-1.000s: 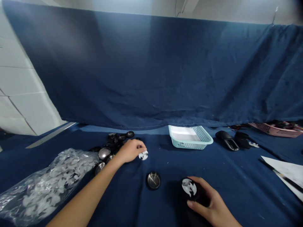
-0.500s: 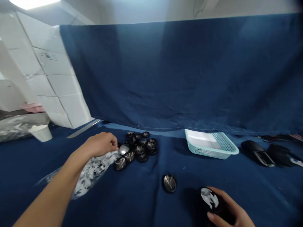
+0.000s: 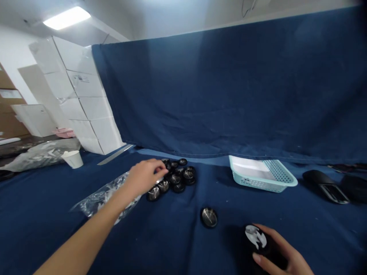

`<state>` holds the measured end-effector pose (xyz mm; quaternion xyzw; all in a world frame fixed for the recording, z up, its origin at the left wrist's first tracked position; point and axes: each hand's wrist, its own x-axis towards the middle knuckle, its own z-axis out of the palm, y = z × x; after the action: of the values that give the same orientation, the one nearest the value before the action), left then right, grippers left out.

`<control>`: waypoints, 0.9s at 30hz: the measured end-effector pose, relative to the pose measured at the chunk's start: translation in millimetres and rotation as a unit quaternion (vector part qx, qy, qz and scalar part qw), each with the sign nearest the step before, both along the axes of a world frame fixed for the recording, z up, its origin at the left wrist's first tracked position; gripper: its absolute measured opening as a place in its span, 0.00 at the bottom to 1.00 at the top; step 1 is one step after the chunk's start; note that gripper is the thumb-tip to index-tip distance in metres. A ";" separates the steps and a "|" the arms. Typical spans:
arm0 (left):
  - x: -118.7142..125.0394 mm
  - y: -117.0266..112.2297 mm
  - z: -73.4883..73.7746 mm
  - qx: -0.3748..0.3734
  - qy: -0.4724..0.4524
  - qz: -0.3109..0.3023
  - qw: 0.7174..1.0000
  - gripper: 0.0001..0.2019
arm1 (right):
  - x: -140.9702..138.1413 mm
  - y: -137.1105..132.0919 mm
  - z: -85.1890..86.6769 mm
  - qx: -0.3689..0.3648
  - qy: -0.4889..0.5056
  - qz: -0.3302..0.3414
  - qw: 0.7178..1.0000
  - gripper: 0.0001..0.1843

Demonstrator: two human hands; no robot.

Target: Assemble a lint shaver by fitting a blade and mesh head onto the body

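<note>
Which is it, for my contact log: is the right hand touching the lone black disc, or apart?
Apart: the head view shows blue cloth between the lone black disc and the right hand.

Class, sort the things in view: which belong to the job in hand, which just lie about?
Probably the job:
white-topped black piece, in the right hand
cluster of black discs, by the left hand
lone black disc
plastic bag of white pieces

Seemingly lying about:
turquoise basket
paper cup
metal strip
</note>
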<state>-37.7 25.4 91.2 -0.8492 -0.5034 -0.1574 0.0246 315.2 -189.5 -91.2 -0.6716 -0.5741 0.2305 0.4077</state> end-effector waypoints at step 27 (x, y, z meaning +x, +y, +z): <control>172.5 -105.2 -79.5 -0.229 -0.229 -0.298 0.898 0.21 | -19.7 -5.3 31.8 0.031 0.129 0.066 0.989 0.30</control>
<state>134.8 -79.7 11.7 -0.8821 -0.2410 -0.2282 -0.3344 295.5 -194.8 -59.4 -0.5841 -0.5663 0.3239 0.4830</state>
